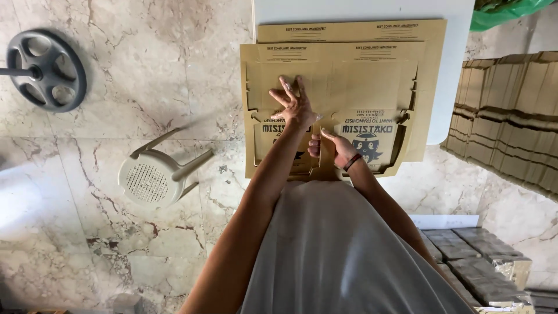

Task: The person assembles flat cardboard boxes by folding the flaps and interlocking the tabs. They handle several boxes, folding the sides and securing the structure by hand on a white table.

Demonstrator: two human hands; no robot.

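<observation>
Cardboard first: the flat tan die-cut cardboard box blank [331, 87] has notched side tabs, dark printed lettering and a little round cartoon figure on its near panel, and it lies unfolded on top of another tan sheet of the same kind [433, 87], both on a white table [459, 35] right in front of me. My left hand [295, 104] is pressed flat onto the middle of the blank, fingers [286, 84] spread wide and pointing away from me. My right hand [332, 148] sits just below it at the near edge, fingers curled with the thumb on top, pinching a narrow centre flap of the same blank, so the box lies under both hands. Off to my left a white plastic chair [152, 177] is tipped on the marble floor [145, 87], and stacked cardboard blanks [511, 110] stand to my right.
</observation>
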